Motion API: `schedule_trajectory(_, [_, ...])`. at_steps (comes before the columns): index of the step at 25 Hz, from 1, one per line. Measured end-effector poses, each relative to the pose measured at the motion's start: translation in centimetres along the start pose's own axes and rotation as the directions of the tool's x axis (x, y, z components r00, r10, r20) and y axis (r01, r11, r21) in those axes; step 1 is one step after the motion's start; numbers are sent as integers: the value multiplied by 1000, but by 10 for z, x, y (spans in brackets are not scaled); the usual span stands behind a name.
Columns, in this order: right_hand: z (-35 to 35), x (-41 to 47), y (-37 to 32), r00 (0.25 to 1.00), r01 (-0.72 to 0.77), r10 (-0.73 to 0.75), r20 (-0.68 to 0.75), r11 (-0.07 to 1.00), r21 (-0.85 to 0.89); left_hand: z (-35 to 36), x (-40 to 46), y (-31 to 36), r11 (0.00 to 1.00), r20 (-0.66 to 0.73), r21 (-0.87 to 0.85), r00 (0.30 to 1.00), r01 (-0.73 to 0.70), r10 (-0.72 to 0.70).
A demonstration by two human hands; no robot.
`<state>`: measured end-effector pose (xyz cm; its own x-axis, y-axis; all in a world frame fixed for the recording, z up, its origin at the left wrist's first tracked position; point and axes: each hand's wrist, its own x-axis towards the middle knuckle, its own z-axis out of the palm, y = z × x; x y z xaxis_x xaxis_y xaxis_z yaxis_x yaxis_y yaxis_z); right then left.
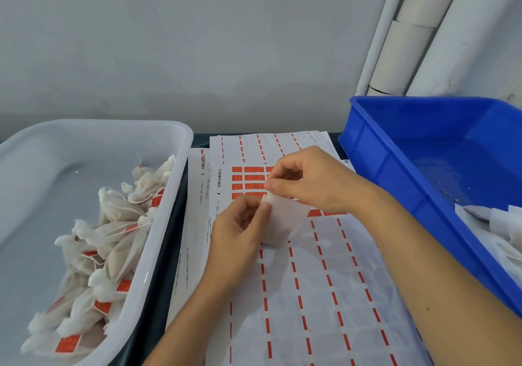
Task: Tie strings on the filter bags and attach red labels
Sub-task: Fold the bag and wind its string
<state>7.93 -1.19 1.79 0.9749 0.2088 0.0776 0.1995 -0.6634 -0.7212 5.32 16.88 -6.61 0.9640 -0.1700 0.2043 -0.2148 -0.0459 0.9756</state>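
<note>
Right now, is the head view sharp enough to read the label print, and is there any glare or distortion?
Head view: soft, even light; print on the red labels blurs unreadably; faint glare on the white tray rim; wide-angle bends the blue bin edges.

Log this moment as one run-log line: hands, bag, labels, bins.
left hand: pinches filter bag | right hand: pinches bag top | label sheet: under hands, mostly peeled | white tray: labelled bags | blue bin: unlabelled bags

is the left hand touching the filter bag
Touching: the head view shows the left hand pinching the top edge of the filter bag between thumb and fingers.
</note>
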Motion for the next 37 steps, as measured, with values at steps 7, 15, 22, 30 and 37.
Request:
schedule_trajectory(7, [-20, -2, -13, 978, -61, 108, 178, 965, -253, 0, -1, -4, 999, 44, 18, 999, 30, -31])
schedule_trajectory(15, [-8, -15, 2, 975, -80, 73, 212, 997, 25, -2, -1, -1, 998, 71, -65, 997, 13, -9])
schedule_trajectory(22, [-1, -7, -3, 984, -67, 67, 164, 998, -6, -2, -1, -2, 999, 61, -48, 998, -2, 5])
schedule_trajectory(30, [-2, -4, -10, 952, -24, 30, 303, 999, -22, -2, -1, 1, 998, 64, -63, 998, -20, 24])
schedule_trajectory(37, [-7, 0, -10, 979, -19, 41, 199, 994, -108, -2, -2, -1, 999, 115, -42, 993, 0, 5])
